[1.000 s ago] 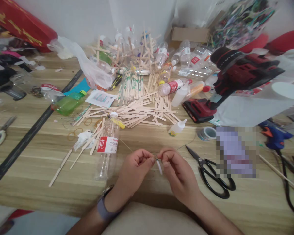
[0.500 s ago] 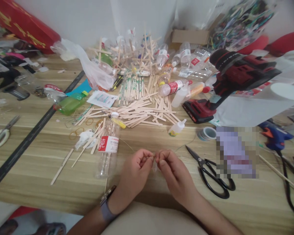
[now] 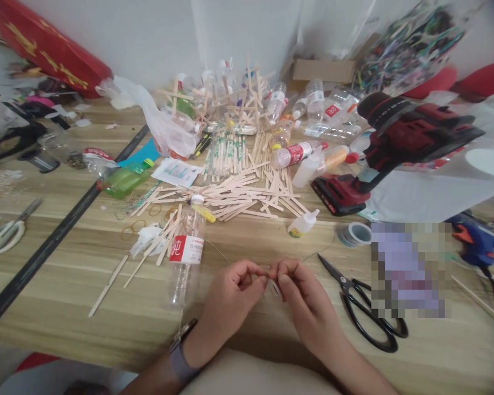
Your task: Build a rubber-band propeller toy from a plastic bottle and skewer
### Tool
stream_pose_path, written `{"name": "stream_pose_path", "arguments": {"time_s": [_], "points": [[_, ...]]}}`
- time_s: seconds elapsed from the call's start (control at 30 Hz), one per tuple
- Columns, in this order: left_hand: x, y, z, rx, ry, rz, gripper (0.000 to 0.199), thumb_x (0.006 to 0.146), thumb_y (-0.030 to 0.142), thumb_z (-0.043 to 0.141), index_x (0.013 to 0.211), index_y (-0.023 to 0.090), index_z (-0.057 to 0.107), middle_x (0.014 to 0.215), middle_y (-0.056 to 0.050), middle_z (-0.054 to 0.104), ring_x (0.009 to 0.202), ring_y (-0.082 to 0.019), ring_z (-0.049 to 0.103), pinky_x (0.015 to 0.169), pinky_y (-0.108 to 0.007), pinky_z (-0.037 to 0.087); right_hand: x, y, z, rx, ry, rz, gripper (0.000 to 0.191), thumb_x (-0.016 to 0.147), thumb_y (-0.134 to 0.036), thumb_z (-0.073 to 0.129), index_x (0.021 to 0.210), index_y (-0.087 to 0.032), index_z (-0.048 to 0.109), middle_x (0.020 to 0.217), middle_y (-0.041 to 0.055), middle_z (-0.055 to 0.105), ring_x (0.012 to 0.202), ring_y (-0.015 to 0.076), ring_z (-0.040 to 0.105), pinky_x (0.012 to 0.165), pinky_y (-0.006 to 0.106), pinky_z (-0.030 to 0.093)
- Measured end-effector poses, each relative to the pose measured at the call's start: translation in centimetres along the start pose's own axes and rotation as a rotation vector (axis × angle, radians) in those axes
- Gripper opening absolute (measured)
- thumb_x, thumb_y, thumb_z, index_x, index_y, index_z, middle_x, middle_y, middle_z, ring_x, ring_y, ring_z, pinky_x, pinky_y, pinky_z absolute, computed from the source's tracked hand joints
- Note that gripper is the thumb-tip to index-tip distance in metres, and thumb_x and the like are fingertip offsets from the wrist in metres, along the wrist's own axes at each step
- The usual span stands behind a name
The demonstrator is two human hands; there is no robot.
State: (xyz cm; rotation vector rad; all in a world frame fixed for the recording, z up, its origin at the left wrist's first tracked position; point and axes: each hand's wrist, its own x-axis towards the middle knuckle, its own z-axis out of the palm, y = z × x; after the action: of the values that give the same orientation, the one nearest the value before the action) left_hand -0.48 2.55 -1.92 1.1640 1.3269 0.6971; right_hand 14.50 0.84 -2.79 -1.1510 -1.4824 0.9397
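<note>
My left hand (image 3: pixel 236 302) and my right hand (image 3: pixel 307 302) are close together over the near table edge, thumbs and forefingers pinched. Between them they hold a thin string (image 3: pixel 217 249); whether it is thread or fine wire I cannot tell. One length runs up left toward a clear plastic bottle (image 3: pixel 186 249), another up right toward a small grey spool (image 3: pixel 355 235). A small pale, thin piece (image 3: pixel 276 286) shows just under the right fingertips, too small to name. Black-handled scissors (image 3: pixel 348 285) lie open-bladed or nearly closed, right of my right hand.
Many wooden sticks (image 3: pixel 230 200) spread across the middle, with bottles (image 3: pixel 296 153) behind. A glue bottle (image 3: pixel 303 224) stands nearer. At right are a red cordless drill (image 3: pixel 395 148) and a blue glue gun (image 3: pixel 480 241). White scissors (image 3: pixel 12 230) lie far left, beyond a black strip (image 3: pixel 66 222).
The view has shifted slightly, so everything sits a little lower and further right. My hands keep their pinch, and the pale piece under the right fingers now shows more clearly.
</note>
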Motion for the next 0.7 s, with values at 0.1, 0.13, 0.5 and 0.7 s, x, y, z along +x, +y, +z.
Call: {"name": "stream_pose_path", "arguments": {"time_s": [0.1,0.13,0.5,0.7], "points": [[-0.1,0.1,0.0,-0.007,-0.007,-0.008,0.020,0.076,0.035,0.060,0.078,0.017,0.068,0.051,0.007,0.036,0.050,-0.011,0.032,0.048,-0.024,0.023,0.0,0.0,-0.1,0.000,-0.010,-0.005,0.019,0.099,-0.027,0.044,0.083,-0.022,0.054,0.069,-0.0013,0.052,0.057,0.0124,0.048,0.050,0.021,0.042],[-0.1,0.1,0.0,0.000,-0.006,-0.007,0.020,0.076,0.035,0.060,0.078,0.017,0.068,0.051,0.007,0.036,0.049,-0.011,0.032,0.048,-0.024,0.022,0.0,0.0,0.0,-0.006,-0.013,-0.004,0.019,0.099,-0.027,0.044,0.084,-0.022,0.054,0.069,-0.0011,0.052,0.057,0.0125,0.048,0.050,0.022,0.041],[-0.9,-0.4,0.3,0.057,0.009,0.111,0.018,0.086,0.029,0.053,0.090,0.019,0.068,0.058,0.005,0.052,0.052,-0.010,0.044,0.049,-0.022,0.030,-0.3,0.1,0.3,-0.007,-0.061,0.035,0.019,0.101,-0.026,0.039,0.086,-0.022,0.051,0.073,-0.0008,0.053,0.061,0.0127,0.048,0.053,0.023,0.041],[-1.0,-0.4,0.3,0.087,0.021,0.159,0.019,0.087,0.029,0.051,0.090,0.019,0.067,0.059,0.005,0.053,0.052,-0.010,0.045,0.050,-0.021,0.032,-0.3,-0.2,0.3,0.055,-0.053,0.093,0.020,0.101,-0.027,0.041,0.085,-0.022,0.052,0.072,-0.0018,0.051,0.063,0.0123,0.047,0.056,0.022,0.041]]}}
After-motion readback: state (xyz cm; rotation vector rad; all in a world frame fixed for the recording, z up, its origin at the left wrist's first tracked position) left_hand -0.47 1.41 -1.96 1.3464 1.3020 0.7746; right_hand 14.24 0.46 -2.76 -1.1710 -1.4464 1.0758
